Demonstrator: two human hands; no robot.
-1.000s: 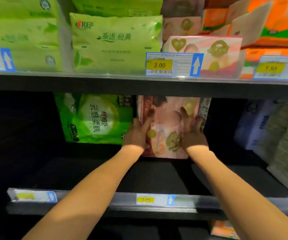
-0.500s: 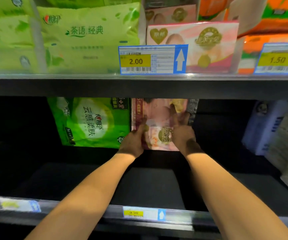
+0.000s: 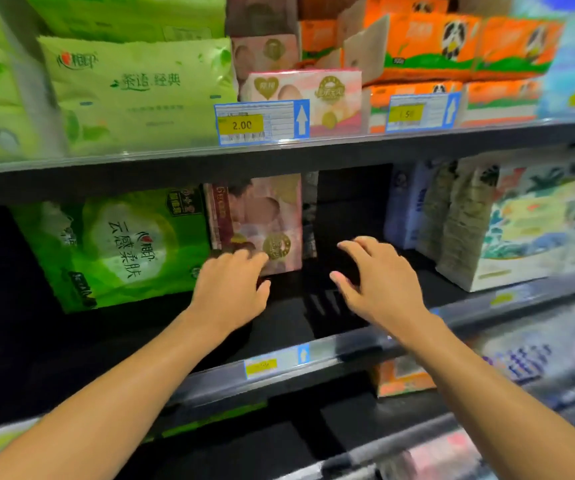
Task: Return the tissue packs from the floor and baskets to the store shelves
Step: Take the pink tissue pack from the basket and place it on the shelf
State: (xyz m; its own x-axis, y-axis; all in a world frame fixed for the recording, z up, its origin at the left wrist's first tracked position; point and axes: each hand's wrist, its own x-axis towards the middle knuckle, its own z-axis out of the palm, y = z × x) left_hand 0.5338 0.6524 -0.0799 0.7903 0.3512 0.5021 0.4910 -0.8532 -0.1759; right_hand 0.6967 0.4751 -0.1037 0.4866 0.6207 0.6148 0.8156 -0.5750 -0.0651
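A pink tissue pack (image 3: 261,216) stands upright at the back of the dark middle shelf (image 3: 313,337), right beside a large green tissue pack (image 3: 119,247). My left hand (image 3: 232,289) hovers just in front of the pink pack's lower edge, fingers spread, holding nothing; whether the fingertips still touch it I cannot tell. My right hand (image 3: 379,278) is off the pack, to its right over the bare shelf, fingers apart and empty.
The upper shelf carries light green packs (image 3: 140,95), a small pink pack (image 3: 313,95) and orange packs (image 3: 428,50), with price tags (image 3: 261,123) on its edge. Blue and patterned packs (image 3: 507,220) fill the middle shelf's right side. More packs lie on lower shelves.
Both hands have let go of the pink pack and drawn back from it. The right hand has moved to the right. The view has swung right and tilted.
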